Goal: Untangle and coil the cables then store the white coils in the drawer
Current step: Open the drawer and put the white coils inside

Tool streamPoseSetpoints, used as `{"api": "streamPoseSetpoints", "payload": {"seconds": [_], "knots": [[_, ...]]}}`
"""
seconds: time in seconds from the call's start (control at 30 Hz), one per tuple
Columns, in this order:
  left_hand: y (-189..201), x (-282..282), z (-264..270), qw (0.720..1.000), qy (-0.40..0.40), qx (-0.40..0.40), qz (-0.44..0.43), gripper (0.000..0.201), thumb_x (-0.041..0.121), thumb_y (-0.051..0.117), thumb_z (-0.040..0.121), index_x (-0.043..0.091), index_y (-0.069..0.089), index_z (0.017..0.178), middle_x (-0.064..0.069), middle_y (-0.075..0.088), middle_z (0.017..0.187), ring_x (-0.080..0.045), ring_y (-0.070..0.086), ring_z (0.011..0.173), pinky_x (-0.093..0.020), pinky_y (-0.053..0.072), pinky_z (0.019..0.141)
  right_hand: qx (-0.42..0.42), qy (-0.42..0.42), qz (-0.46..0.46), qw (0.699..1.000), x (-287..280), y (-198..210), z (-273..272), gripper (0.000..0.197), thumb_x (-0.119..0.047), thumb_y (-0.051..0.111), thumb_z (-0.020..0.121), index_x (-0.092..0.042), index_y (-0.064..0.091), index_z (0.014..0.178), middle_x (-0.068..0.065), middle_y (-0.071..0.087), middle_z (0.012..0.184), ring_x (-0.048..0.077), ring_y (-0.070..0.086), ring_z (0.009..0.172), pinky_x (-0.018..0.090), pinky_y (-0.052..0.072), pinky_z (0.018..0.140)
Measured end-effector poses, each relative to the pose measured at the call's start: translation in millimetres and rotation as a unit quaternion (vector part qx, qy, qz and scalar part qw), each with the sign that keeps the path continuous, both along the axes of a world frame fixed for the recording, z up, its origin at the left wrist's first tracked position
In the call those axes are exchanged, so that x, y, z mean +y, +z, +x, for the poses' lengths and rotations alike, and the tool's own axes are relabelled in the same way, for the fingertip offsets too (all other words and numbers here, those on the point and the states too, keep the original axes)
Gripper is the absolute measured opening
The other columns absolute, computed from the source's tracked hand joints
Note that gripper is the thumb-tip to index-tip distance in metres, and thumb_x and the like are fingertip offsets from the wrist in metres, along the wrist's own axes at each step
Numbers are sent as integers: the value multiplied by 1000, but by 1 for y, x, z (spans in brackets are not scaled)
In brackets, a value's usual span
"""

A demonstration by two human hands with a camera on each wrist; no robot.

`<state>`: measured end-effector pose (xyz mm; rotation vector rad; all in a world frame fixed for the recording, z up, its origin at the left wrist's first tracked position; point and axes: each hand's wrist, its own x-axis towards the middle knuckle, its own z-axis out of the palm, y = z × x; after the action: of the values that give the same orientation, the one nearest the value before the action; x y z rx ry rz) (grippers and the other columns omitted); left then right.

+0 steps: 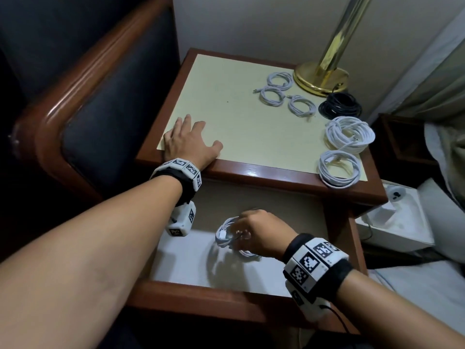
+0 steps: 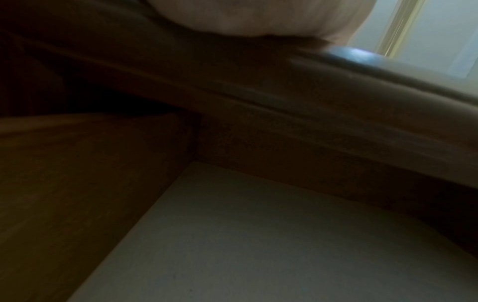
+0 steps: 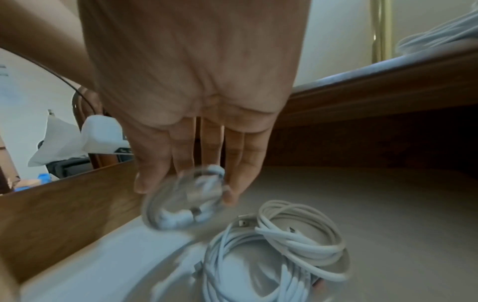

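Observation:
My right hand reaches down into the open drawer, fingers straight and spread. A small white coil shows blurred at the fingertips; whether they still touch it I cannot tell. Under it a larger white coil lies on the drawer floor. My left hand lies flat and holds nothing on the nightstand top, near its front left corner. On the top are three small white coils, two bigger white coils and a black coil.
A brass lamp base stands at the back right of the nightstand. A dark padded chair with a wooden frame presses against the left side. A white box sits low on the right. The left wrist view is dark, showing the drawer floor.

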<state>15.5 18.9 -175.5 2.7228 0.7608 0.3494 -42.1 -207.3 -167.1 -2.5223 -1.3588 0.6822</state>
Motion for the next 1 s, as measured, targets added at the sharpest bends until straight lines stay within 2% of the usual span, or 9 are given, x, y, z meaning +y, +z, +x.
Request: {"api": "streamPoseSetpoints", "payload": {"seconds": [0.07, 0.17, 0.33, 0.43, 0.53, 0.63, 0.7, 0.8, 1.0], "knots": [[0, 0, 0, 1000, -1, 0, 2, 67, 57, 51, 78, 31, 46, 140, -3, 26, 159, -20, 17, 147, -40, 15, 115, 4, 3, -20, 1000, 2, -4, 1, 34, -47, 63, 77, -30, 70, 106, -3, 69, 97, 21, 61, 93, 34, 51, 77], [-1, 0, 1, 1000, -4, -2, 1, 67, 56, 51, 78, 31, 46, 139, -3, 27, 159, -20, 18, 147, -40, 16, 115, 13, -7, -71, 997, -3, -1, 8, 31, -44, 67, 78, -28, 70, 103, 2, 68, 98, 24, 61, 93, 33, 51, 75], [-1, 1, 0, 1000, -5, -7, -1, 66, 56, 52, 78, 31, 47, 139, -4, 27, 159, -20, 18, 147, -41, 16, 115, 27, -133, 65, 989, -22, 34, 30, 14, -34, 68, 84, -20, 67, 82, -9, 62, 78, 13, 59, 77, 28, 47, 70], [-1, 0, 1, 1000, -5, -10, -3, 66, 55, 52, 78, 31, 47, 139, -3, 28, 158, -20, 19, 147, -41, 17, 115, -120, -234, 190, 946, -36, 45, 46, 12, -23, 66, 83, -12, 69, 87, 5, 63, 87, 26, 57, 87, 35, 46, 77], [0, 0, 1, 1000, -3, -9, -3, 66, 55, 51, 78, 31, 47, 139, -3, 27, 159, -20, 19, 147, -42, 17, 115, -290, -373, 199, 858, -49, 48, 61, 30, -22, 63, 75, -5, 65, 99, 17, 59, 103, 39, 50, 98, 42, 42, 84], [0, 1, -1, 1000, -6, -8, -2, 65, 55, 51, 79, 30, 46, 140, -4, 27, 159, -21, 18, 147, -42, 16, 115, -230, -547, 85, 800, -60, 52, 75, 61, -35, 66, 75, -6, 43, 123, 19, 42, 128, 39, 38, 118, 45, 33, 98], [1, 0, -1, 1000, -8, -8, -2, 65, 55, 51, 80, 30, 46, 140, -4, 27, 159, -21, 18, 147, -42, 16, 115, -171, -607, 63, 774, -66, 50, 86, 76, -45, 68, 74, -4, 34, 129, 22, 38, 134, 39, 35, 124, 45, 32, 101], [1, 0, -1, 1000, -5, -6, -1, 64, 54, 53, 81, 30, 46, 140, -3, 26, 159, -21, 18, 147, -42, 16, 115, -122, -638, 48, 759, -66, 39, 102, 88, -53, 70, 71, -4, 31, 133, 22, 37, 139, 38, 32, 129, 48, 32, 101], [0, -1, -1, 1000, 0, -4, 1, 63, 54, 54, 82, 31, 46, 140, -2, 27, 159, -20, 18, 147, -42, 16, 115, -169, -643, 32, 746, -60, 24, 116, 87, -59, 65, 68, -4, 36, 129, 18, 39, 132, 35, 33, 122, 47, 35, 94]]}}
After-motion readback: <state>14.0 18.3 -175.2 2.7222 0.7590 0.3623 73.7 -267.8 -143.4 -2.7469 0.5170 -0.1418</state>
